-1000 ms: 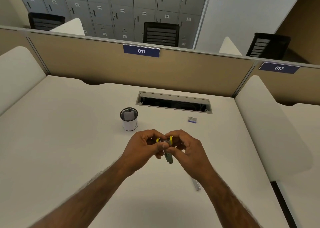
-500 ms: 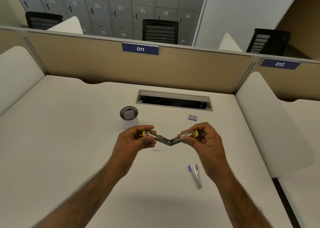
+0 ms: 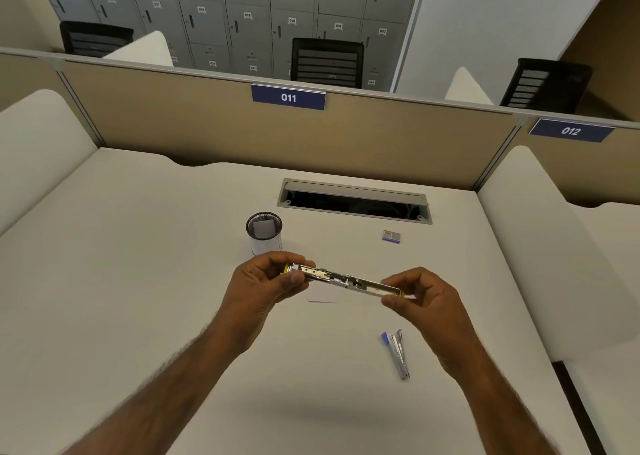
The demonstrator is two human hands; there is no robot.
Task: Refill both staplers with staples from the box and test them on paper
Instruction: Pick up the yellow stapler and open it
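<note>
- Yellow stapler (image 3: pixel 346 279) is now swung out almost flat, 1 long metal strip. 0.5 s ago it was a V, and 1 s ago it was folded shut btwn my hands.
- Left hand (image 3: pixel 266 281) pinches the yellow-tipped left end and right hand (image 3: pixel 426 298) pinches the other end. Both grip it in the air just above the desk (image 3: pixel 138 281), hands well apart.
- Meaning: the inner channel faces up, so stapler 1 of 2 looks ready to load. Can't tell if any staples are in it.
- Staple box (image 3: pixel 391 236) lies on the desk beyond my right hand, well apart from it. I'd prob. need 1 hand free to fetch it.
- Blue stapler (image 3: pixel 398 354) lies on the desk beside my right forearm, untouched, not yet refilled as far as I can judge.
- Faint sheet edge (image 3: pixel 322 301) under the yellow stapler is prob. the test paper; white on white, hard to tell.
- Surface: pale desk w/ mesh cup (image 3: pixel 264 233) holding a paper slip, just beyond my left hand. Open cable hatch (image 3: pixel 353 201) sits further back.
- Room: beige partition (image 3: pixel 207 136) w/ tags 011 and 012, then grey lockers (image 3: pixel 242 14) and black chairs (image 3: pixel 327 59) behind.
</note>
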